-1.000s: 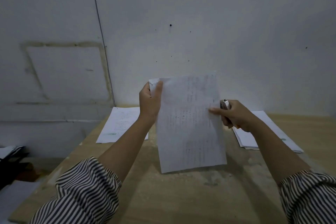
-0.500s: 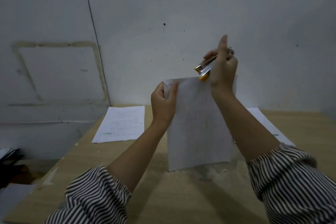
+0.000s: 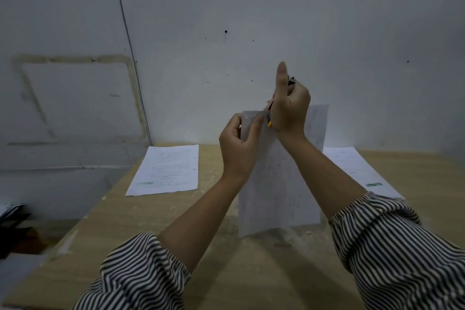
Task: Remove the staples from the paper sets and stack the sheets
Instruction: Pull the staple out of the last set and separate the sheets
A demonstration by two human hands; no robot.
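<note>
The left hand (image 3: pixel 239 148) pinches the upright paper set (image 3: pixel 276 184) at its top corner — the right hand (image 3: pixel 289 106) has its grip closed on a staple remover (image 3: pixel 292 80) there, above the tabletop (image 3: pixel 251 272).

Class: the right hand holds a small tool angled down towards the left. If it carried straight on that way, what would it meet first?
Most likely the top corner of the held paper set, pinched by the left hand; the right hand and staple remover sit right beside it, though depth is unclear.
</note>
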